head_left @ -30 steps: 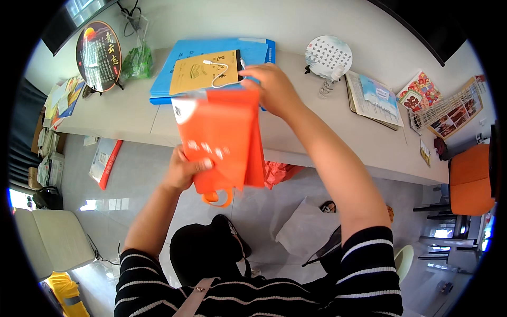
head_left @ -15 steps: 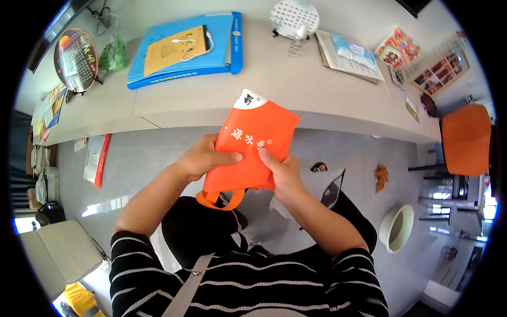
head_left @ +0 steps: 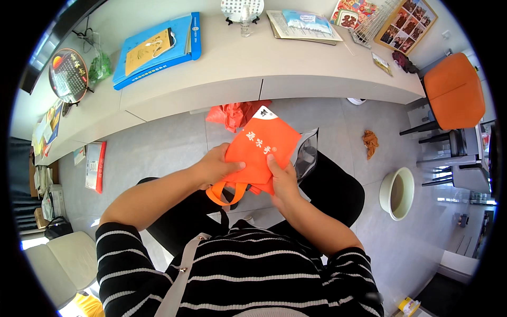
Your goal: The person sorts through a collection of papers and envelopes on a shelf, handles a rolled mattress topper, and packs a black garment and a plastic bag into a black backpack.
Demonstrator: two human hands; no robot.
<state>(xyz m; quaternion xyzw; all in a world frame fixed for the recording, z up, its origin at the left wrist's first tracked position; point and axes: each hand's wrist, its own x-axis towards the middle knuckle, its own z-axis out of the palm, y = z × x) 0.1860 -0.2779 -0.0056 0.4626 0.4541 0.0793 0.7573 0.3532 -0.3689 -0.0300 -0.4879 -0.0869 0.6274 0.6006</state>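
1. The orange bag (head_left: 261, 148) was held, folded flat, above and between the person's knees, short of the desk's front edge. One corner was white with dark print; pale lettering crossed its face, and a handle loop (head_left: 227, 194) hung at the near end.
2. The left hand (head_left: 214, 166) gripped its left side, thumb on top; the right hand (head_left: 284, 182) gripped its right side likewise.
3. Just beyond the right hand was a grey, black-edged bag (head_left: 308, 157), its contents hidden.
4. Ahead, a crumpled red plastic bag (head_left: 235, 114) lay on the floor near the desk (head_left: 301, 61); what it held could not be told.
5. To the right, floor stretched from the right knee to a cream bucket (head_left: 384, 194), its contents unclear, and a brown cloth (head_left: 371, 143).
6. On the desk, well left, a blue folder (head_left: 196, 39) bore a yellow notebook (head_left: 145, 53) and white cable (head_left: 168, 46).
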